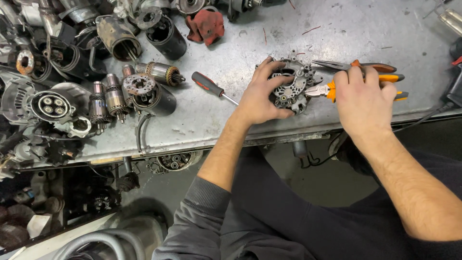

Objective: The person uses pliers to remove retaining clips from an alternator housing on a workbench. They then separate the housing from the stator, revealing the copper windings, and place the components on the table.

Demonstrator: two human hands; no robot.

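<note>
While my left hand point(260, 98) lies palm-down near the front edge of the counter point(231, 62), its fingers spread and curl over the grey metal rectifier plate point(294, 86), pinning it flat against the surface. My forearm runs back toward me, sleeve pushed up to the elbow. My right hand point(363, 101) comes in from the right, wrist bent down, its grip pressed together around the orange-handled cutters point(337, 88), whose nose touches the plate's right rim. Long-nose pliers point(353, 65) lie just behind. A red-handled screwdriver point(211, 86) rests left of my left hand, and starter motor parts point(144, 91) crowd the counter's left end.
</note>
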